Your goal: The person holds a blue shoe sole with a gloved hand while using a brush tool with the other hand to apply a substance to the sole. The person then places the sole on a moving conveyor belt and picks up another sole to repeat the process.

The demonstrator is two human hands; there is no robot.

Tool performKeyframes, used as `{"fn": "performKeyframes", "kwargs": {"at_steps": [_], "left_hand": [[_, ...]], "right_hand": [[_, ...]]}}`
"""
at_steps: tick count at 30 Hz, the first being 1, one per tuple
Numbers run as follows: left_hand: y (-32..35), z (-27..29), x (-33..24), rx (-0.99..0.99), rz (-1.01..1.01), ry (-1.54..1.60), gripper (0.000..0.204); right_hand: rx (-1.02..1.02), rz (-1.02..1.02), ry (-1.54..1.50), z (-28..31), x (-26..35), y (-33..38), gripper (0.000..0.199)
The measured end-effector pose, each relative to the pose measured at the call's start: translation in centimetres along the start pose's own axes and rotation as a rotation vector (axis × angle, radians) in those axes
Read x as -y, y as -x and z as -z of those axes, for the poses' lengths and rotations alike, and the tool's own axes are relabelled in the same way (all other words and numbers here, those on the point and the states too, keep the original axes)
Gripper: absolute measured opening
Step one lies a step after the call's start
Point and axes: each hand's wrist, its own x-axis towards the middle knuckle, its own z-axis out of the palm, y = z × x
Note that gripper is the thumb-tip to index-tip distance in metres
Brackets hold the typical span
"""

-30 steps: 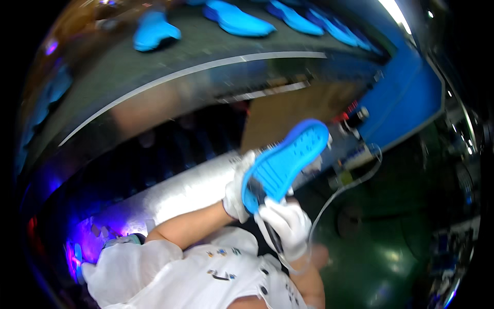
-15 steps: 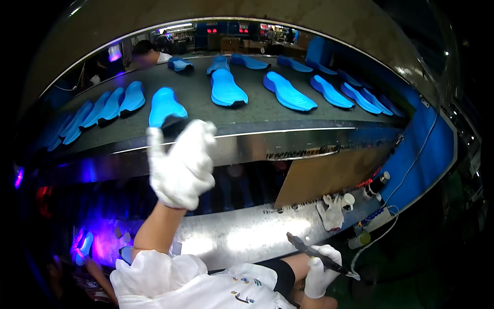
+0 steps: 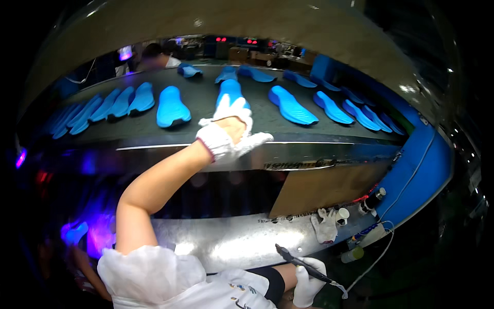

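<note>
My left hand (image 3: pixel 231 129), in a white glove with a gap baring its back, reaches over the near edge of the dark belt. Its fingers are spread over the lower end of a blue shoe sole (image 3: pixel 230 88), and the thumb points out to the right. Whether the fingertips touch the sole I cannot tell. Low on the right, my gloved right hand (image 3: pixel 310 283) is closed around a slim black handheld tool (image 3: pixel 303 265), whose dark tip points up and left. A thin pale cord runs from its rear end. To the left of my left hand another blue sole (image 3: pixel 172 107) lies flat.
Several more blue soles (image 3: pixel 293 107) lie on the belt (image 3: pixel 206 123). Below it runs a shiny metal shelf (image 3: pixel 242 244) with a brown board (image 3: pixel 319 188), a spare glove (image 3: pixel 325 226), a white cup (image 3: pixel 342 216) and a dark bottle (image 3: pixel 371 201). Another person's arm (image 3: pixel 90 270) is at lower left.
My left hand has moved right, from the sole on the left to the middle one. My right hand, holding the tool, has shifted slightly left and down in the picture.
</note>
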Motion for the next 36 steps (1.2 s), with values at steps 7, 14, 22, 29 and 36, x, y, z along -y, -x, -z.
{"fn": "performKeyframes", "kwargs": {"at_steps": [7,14,22,29,36], "left_hand": [[-7.6,1.2,-8.0,-0.15,-0.371,0.184,0.062],[-8.8,-0.1,-7.7,0.085,-0.113,0.264,0.057],[7.0,6.0,11.1,-0.135,0.534,-0.226,0.042],[12.8,3.0,20.8,0.237,0.885,-0.221,0.044],[12.7,2.6,20.5,-1.014,0.539,1.114,0.03]], "right_hand": [[0.0,-0.048,0.004,0.4,-2.6,0.9,0.02],[0.037,-0.125,0.023,0.8,-3.4,0.9,0.023],[0.02,-0.124,-0.133,-0.7,-0.7,0.5,0.024],[0.073,-0.142,-0.228,-0.7,-0.5,0.8,0.024],[0.003,-0.239,-0.14,-0.7,-0.6,1.0,0.022]]}}
